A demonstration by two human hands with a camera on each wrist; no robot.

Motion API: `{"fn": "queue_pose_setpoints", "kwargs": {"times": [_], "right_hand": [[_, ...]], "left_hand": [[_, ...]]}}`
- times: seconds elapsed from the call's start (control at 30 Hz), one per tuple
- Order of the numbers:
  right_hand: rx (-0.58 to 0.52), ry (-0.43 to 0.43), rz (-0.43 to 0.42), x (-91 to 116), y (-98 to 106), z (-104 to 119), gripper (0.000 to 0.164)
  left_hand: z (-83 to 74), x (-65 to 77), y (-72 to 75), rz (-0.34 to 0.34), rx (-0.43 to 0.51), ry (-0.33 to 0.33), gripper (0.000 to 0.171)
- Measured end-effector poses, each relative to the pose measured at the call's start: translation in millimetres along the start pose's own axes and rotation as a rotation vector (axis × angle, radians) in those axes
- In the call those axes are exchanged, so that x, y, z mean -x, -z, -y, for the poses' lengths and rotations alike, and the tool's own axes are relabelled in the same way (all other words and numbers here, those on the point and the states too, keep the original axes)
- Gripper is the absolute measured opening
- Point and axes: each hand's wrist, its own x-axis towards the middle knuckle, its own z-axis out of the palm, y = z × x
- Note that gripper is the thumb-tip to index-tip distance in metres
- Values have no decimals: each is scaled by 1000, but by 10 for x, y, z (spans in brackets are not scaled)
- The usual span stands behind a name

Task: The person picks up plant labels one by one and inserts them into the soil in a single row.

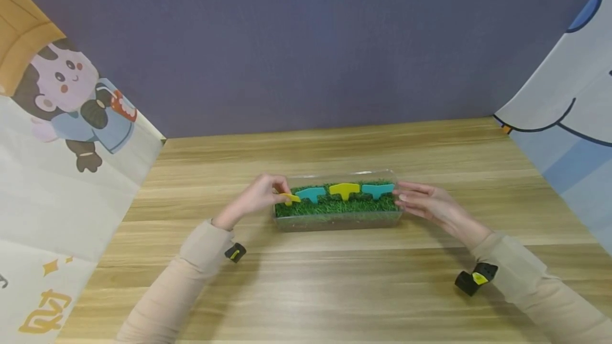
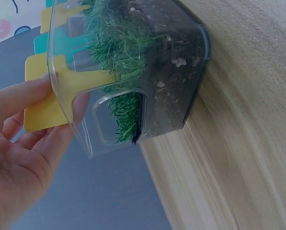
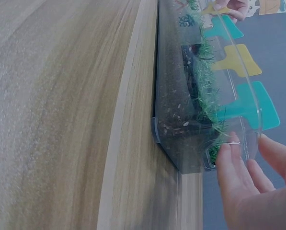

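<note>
A long clear plastic planter box (image 1: 339, 222) stands on the table, holding dark soil and green grass (image 1: 330, 207). T-shaped plant labels stand in a row in the grass. My left hand (image 1: 260, 194) pinches the leftmost yellow plant label (image 2: 40, 112) between thumb and fingers; its stem reaches down to the grass inside the box. Beside it come a teal label (image 1: 312, 194), another yellow label (image 1: 345, 190) and a second teal label (image 1: 377, 190). At the box's right end my right hand (image 1: 432, 207) rests its extended fingers (image 3: 236, 170) against the end wall.
The wooden table (image 1: 334, 285) runs back to a dark blue-grey partition (image 1: 306, 52). Printed cartoon panels flank it on the left (image 1: 43, 195) and right (image 1: 569, 105). A black wrist device (image 1: 235, 252) hangs at the left cuff, another device (image 1: 475, 279) at the right.
</note>
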Motion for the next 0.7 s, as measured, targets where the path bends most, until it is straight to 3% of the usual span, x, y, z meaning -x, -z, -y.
{"fn": "queue_pose_setpoints", "kwargs": {"times": [0.4,0.57,0.7], "right_hand": [[35,9,-5,-4,9,3,57],[160,25,-26,-4,20,-13,63],[250,76,-26,-94,185,-170,60]], "left_hand": [[-10,18,1,-17,26,48,11],[-37,43,21,-33,40,62,15],[-63,84,46,-44,30,66,19]]}}
